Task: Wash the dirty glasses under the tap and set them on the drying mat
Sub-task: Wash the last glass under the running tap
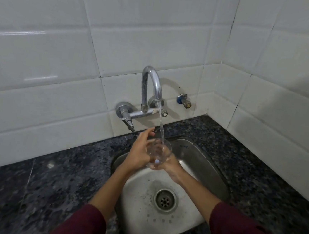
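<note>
Now a clear glass (pixel 159 152) is gripped by both hands, left hand (pixel 140 153) and right hand (pixel 170 167), under the tap (pixel 151 86) stream above the sink (pixel 193 157), ringed by dark table (pixel 50 191).

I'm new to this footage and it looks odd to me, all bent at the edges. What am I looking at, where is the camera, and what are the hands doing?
There is no machine here: a person wears a wide-angle camera on the head, looking down at their own arms, which is why the walls curve. The left hand and right hand together hold a clear glass over a steel sink set in a dark speckled counter. Water runs from the curved tap into the glass. The left grip wraps its side; the right supports it from below. No drying mat or other glasses show in this view.
</note>
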